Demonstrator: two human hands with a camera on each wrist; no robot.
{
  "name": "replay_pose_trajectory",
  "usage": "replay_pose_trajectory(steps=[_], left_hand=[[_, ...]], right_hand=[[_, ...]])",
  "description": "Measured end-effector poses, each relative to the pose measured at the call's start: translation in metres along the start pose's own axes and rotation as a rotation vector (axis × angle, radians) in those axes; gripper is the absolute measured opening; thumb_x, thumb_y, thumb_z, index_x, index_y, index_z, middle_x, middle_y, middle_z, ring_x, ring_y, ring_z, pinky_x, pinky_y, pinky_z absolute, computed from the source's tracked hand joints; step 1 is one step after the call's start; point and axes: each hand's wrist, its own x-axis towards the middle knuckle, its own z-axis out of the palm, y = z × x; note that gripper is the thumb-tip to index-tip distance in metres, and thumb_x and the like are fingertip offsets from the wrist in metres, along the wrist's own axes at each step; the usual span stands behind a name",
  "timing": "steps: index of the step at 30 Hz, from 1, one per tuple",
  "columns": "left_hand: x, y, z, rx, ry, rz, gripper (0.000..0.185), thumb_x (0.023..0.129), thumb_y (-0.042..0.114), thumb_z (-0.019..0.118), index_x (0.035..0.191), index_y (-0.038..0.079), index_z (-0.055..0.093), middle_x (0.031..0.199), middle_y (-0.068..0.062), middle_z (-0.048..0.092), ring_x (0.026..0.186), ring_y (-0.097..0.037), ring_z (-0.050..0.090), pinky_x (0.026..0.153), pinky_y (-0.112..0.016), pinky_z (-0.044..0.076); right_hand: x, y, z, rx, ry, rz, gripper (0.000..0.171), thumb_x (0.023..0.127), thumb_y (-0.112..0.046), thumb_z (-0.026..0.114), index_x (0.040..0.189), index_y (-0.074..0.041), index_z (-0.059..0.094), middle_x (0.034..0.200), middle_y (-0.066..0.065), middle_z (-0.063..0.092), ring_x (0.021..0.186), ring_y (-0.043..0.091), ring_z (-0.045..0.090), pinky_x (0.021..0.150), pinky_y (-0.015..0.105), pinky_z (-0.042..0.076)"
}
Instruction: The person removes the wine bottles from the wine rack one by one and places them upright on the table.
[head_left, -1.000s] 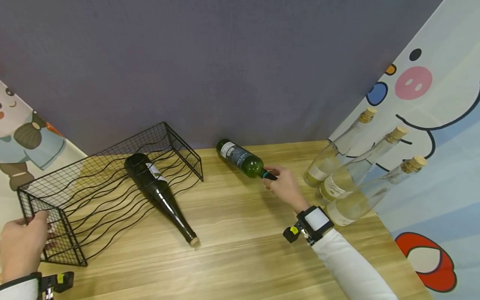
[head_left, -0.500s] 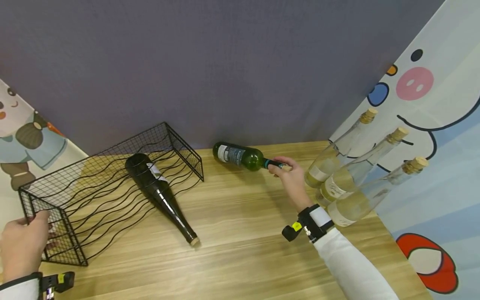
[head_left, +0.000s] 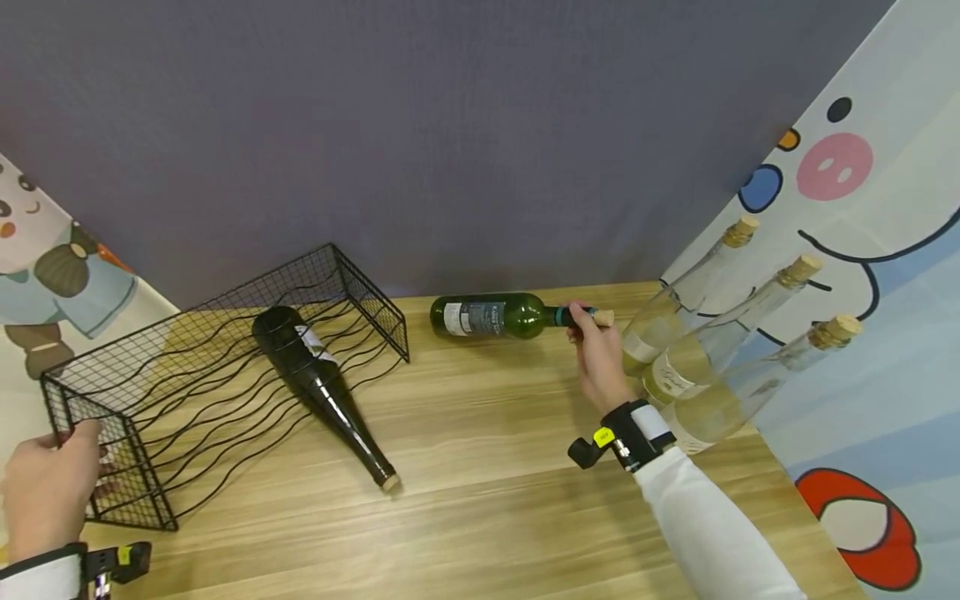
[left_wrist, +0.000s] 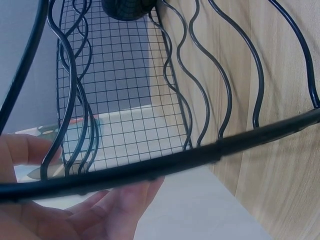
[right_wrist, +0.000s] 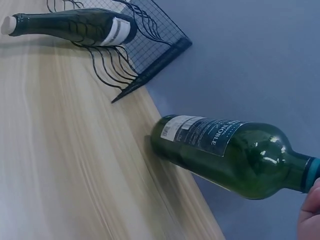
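I've just swung the green bottle (head_left: 487, 317) near-parallel to the worktop's (head_left: 480, 483) far edge, outside the rack (head_left: 367, 281). Right hand (head_left: 600, 358) pinches its neck; left hand (head_left: 52, 487) grips rack end. Reads as reorienting.

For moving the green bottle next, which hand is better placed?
Probably the right hand: it grips the green bottle by its neck, while the left hand holds the wire rack.

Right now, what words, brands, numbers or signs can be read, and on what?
"NOBLE": on the green bottle; its label's other print is too small to read.
Dark bottle: label too blurred to read.
Clear bottles: label script too small.
Right wrist's yellow tag: too small.
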Motion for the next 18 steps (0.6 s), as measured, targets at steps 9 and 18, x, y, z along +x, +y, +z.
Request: replay_pose_trajectory(steps=[9,18], left_hand=[[0.001,0.000,0.001,-0.003,-0.009,-0.009,0.072,0.101,0.037,0.024,0.150,-0.015,0.016,0.126,-0.042,0.043,0.055,-0.017,0.048,0.036,-0.027,0.044],[0.004,-0.002,0.001,0.005,0.005,-0.010,0.073,0.101,0.038,0.024,0.150,-0.015,0.015,0.126,-0.041,0.043,0.056,-0.019,0.049,0.037,-0.028,0.043]], right_hand=[[0.000,-0.009,-0.007,-0.241,0.070,-0.126,0.022,0.098,-0.036,0.058,0.105,-0.016,0.062,0.107,-0.004,0.060,0.097,0.007,0.054,0.088,0.018,0.046],[-0.001,-0.014,-0.001,-0.182,-0.034,-0.191,0.042,0.093,-0.011,0.066,0.124,0.012,0.051,0.105,0.000,0.061,0.101,0.009,0.065,0.091,0.021,0.057]])
